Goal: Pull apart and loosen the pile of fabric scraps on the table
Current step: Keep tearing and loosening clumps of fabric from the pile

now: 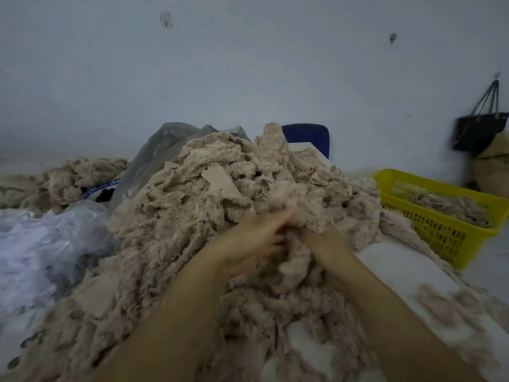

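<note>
a large pile of fabric scraps [206, 216], beige and fluffy, is heaped across the middle of the white counter [399, 263], from the near edge back toward the wall. both bare forearms are stretched into its near right part, where a tuft of scraps is raised between the hands. the left grip [256, 241] is blurred, but its fingers [271, 250] are seen bent into that tuft, pinching the scraps. the right grip [327, 244] is set just beside it against the same tuft; its fingers are buried in the fabric, so it cannot be told whether they are spread or pressed together.

a yellow basket [440, 230], partly filled with similar scraps, is placed on the right of the counter, near the pile's edge. a clear plastic bag [154, 158] is propped behind the pile on the left, and crumpled white plastic [41, 244] is spread beside the pile. a second heap of scraps [55, 177] is seen at far left. a blue chair back [305, 136] is partly hidden behind the pile, and a black bag [479, 133] is hung on the wall at right.
</note>
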`<state>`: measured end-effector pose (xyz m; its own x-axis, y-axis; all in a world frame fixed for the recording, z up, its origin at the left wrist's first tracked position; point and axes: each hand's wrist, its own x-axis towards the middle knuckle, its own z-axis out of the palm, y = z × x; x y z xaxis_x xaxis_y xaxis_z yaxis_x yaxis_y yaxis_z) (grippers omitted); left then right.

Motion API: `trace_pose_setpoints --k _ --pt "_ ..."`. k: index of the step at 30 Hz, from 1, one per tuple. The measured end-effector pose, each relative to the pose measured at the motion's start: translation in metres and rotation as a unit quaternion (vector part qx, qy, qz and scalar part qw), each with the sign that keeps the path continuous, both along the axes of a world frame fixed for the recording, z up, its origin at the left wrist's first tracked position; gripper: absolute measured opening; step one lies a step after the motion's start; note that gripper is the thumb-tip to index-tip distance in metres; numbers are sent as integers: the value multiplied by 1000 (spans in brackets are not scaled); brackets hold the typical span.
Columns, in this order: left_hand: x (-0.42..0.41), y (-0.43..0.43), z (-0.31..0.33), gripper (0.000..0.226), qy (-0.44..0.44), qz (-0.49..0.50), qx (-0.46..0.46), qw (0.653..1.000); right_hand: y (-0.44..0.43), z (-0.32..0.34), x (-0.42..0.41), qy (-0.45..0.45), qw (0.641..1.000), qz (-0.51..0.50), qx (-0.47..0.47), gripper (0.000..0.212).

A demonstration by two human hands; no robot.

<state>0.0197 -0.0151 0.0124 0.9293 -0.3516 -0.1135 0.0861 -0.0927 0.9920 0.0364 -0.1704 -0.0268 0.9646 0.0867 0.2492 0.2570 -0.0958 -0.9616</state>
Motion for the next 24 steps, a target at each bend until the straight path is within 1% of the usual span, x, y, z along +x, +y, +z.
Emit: trace_pose_setpoints --k 1,2,3,4,5,6,7,8,9,10,11,12,13,14,15,16,17,18,20,21,22,24 --pt "1 10 -2 48 -36 -5 90 995 -16 -2 10 64 996 -43 37 18" --pt "4 19 -2 39 -76 23 151 985 -34 0 19 120 983 -67 121 12" --pt "10 27 -2 31 -106 87 169 976 -51 6 26 135 959 -62 241 16" --pt "17 33 -2 24 -125 172 154 965 -67 11 30 112 917 -33 381 31" --pt "25 39 -2 18 -147 267 146 941 -78 13 34 84 866 -15 493 49" --pt "33 43 -1 20 -177 346 156 908 -84 11 35 82 829 -16 554 64" --pt "42 46 -3 33 -195 393 158 885 -83 5 33 110 814 -28 570 78" --pt "50 48 -7 48 -189 409 141 881 -74 -4 31 157 815 -47 556 89" --pt "57 47 -11 56 -161 412 93 892 -62 -13 29 197 827 -62 523 91" --pt "64 46 -14 55 -128 411 41 902 -48 -19 27 219 848 -59 479 86" --pt "70 46 -15 48 -92 407 1 909 -34 -22 25 231 873 -44 428 76" --pt "74 46 -14 38 -60 403 -11 913 -20 -21 24 238 896 -32 373 65" --pt "75 47 -12 28 -46 395 1 917 -8 -18 23 235 918 -27 318 54" --pt "73 45 -11 19 -56 386 21 921 2 -14 23 229 936 -18 267 45" --pt "68 44 -13 15 -92 373 56 922 10 -9 23 220 950 -3 223 41" --pt "61 40 -19 17 -141 350 103 920 18 -4 24 210 959 19 189 39" --pt "51 35 -27 18 -190 308 149 920 25 1 24 205 964 46 165 39" --pt "36 28 -35 19 -224 248 175 926 31 6 24 204 967 70 136 38" --pt "7 16 -47 19 -229 92 197 949 42 12 26 206 973 90 41 33" --pt "-2 13 -48 19 -229 32 204 951 46 15 27 203 975 91 -4 29" --pt "-8 13 -46 19 -236 -10 209 949 49 16 30 196 976 89 -33 26" --pt "-14 16 -39 21 -243 -45 206 947 50 15 35 180 979 68 -69 22"
